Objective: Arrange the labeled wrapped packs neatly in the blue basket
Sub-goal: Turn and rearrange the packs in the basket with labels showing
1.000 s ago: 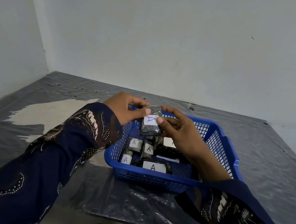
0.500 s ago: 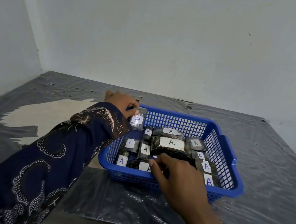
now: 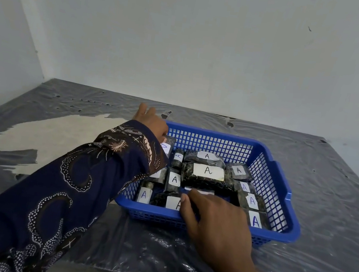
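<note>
The blue basket [image 3: 282, 174] sits on the table with several dark wrapped packs labeled "A" lying in rows inside. A large pack [image 3: 205, 173] lies in the middle. My left hand [image 3: 152, 123] is at the basket's back left corner, thumb on the top of a small labeled pack [image 3: 168, 146] that stands against the wall there; two fingers stick out past the rim. My right hand [image 3: 214, 222] reaches over the front rim, its thumb and curled fingers closed around the front pack [image 3: 172, 202], which it partly hides.
The table [image 3: 329, 216] is covered in wrinkled grey plastic sheet, torn open over a pale patch [image 3: 62, 134] at the left. White walls close the back and left. The table's near edge runs just below my arms.
My left hand has lowered the small pack into the basket's back left corner. My right hand moved from that pack to the front pack and now stays there.
</note>
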A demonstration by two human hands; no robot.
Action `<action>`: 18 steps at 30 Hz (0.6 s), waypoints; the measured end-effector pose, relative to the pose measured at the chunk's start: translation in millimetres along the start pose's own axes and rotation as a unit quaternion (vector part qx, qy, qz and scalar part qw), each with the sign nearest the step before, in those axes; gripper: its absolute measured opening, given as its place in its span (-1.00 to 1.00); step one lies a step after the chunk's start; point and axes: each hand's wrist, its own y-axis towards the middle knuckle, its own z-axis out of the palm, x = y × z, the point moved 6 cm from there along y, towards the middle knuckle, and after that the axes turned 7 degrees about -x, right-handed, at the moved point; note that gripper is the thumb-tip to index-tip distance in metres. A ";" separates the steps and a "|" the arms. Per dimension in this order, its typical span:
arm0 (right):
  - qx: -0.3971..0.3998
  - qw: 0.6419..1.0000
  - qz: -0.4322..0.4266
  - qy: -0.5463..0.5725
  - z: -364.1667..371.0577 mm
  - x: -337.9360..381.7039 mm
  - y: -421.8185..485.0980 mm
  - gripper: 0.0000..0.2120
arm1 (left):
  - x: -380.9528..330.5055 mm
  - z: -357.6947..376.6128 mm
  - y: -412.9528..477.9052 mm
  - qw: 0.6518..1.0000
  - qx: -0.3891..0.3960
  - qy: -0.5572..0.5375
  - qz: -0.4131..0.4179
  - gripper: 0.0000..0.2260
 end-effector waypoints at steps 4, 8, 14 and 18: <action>-0.002 1.000 0.001 -0.009 -1.3 0.2 1.0 -0.61 | -2.2 5.7 4.7 0.997 -0.038 0.059 0.026 -0.69; 0.000 1.000 0.004 -0.016 -1.0 0.6 1.5 -0.63 | -1.5 8.5 7.6 0.997 -0.030 0.058 0.034 -0.67; 0.000 1.000 0.006 -0.021 -0.5 0.4 1.3 -0.63 | -0.7 17.0 3.8 0.992 0.046 0.094 0.069 -0.54; 0.004 1.000 0.007 -0.023 0.8 0.4 1.3 -0.63 | -0.2 29.6 8.4 0.993 0.042 0.088 0.070 -0.55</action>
